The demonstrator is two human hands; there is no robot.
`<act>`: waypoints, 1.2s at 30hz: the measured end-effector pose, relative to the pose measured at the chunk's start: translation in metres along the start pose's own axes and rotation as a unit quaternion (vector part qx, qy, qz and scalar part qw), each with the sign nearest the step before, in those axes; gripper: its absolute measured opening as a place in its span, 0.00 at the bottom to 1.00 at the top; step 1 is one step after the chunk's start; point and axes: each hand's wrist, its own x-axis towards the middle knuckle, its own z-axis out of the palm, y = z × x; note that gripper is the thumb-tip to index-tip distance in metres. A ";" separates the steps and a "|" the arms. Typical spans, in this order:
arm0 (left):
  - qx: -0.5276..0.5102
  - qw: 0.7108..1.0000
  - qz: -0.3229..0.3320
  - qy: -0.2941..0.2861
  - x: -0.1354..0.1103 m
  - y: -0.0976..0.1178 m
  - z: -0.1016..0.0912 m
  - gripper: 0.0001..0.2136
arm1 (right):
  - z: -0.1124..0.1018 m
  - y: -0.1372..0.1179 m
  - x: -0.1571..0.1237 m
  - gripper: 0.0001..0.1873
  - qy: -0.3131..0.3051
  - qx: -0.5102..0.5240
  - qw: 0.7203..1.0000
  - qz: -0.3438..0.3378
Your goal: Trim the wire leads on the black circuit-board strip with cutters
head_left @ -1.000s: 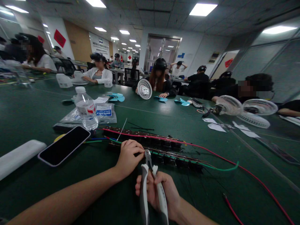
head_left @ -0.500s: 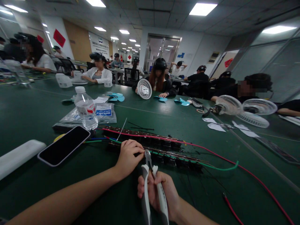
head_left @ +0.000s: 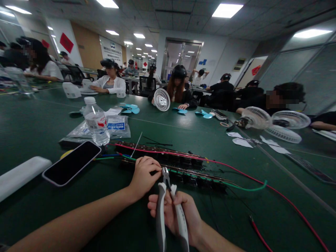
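My right hand [head_left: 178, 215] is closed round the grey handles of a pair of cutters [head_left: 169, 206], jaws pointing up at a long dark strip of components [head_left: 183, 175] on the green table. My left hand [head_left: 143, 176] rests on the strip's near end with fingers curled, pinching something small right at the cutter jaws. A second dark strip [head_left: 157, 151] lies just behind. A red wire [head_left: 236, 171] and a green wire [head_left: 244, 189] run along the strips to the right.
A black phone [head_left: 71, 162], a white block [head_left: 21, 175], a water bottle [head_left: 96, 120] and a plastic bag [head_left: 115, 126] lie at left. Small white fans [head_left: 162, 99] [head_left: 285, 122], blue fan blades [head_left: 131, 108] and paper scraps [head_left: 241, 140] sit further off. Several people sit round the table.
My right hand has shifted slightly left on the cutter handles. The left hand and the strips have stayed put.
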 end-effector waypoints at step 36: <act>0.007 1.000 -0.002 0.001 0.000 -0.002 0.002 0.06 | 0.010 0.006 0.007 0.07 0.032 0.017 0.998 -0.045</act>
